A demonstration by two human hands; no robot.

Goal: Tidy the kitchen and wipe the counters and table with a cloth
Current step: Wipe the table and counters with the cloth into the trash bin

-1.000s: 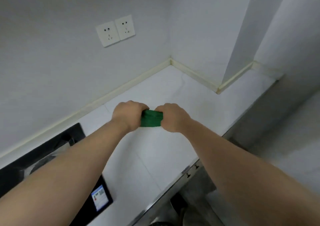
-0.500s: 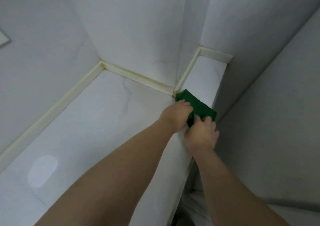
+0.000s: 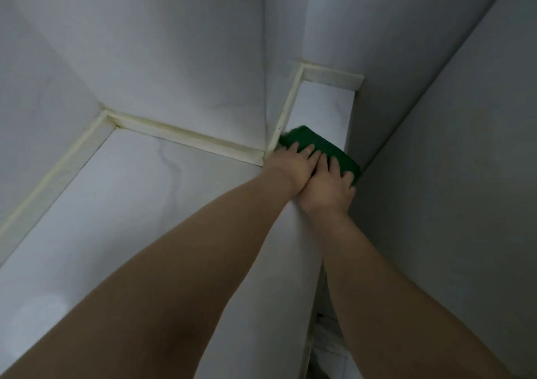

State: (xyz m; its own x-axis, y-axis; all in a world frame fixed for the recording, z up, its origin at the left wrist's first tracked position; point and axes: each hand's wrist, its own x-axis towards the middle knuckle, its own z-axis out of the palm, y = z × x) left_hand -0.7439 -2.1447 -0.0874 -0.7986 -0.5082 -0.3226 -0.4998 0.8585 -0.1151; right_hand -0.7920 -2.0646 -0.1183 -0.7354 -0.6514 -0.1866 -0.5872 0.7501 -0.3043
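The white desk runs left of the pillar, with cream trim along the pillar's foot. Just right of the pillar's corner, on a narrow strip of desk, lies the green cloth (folded, its left end touching the trim). The left hand presses on it with fingers laid out flat. The right hand sits beside it, fingers spread and pressing too. A grey panel stands farther right of the pillar.
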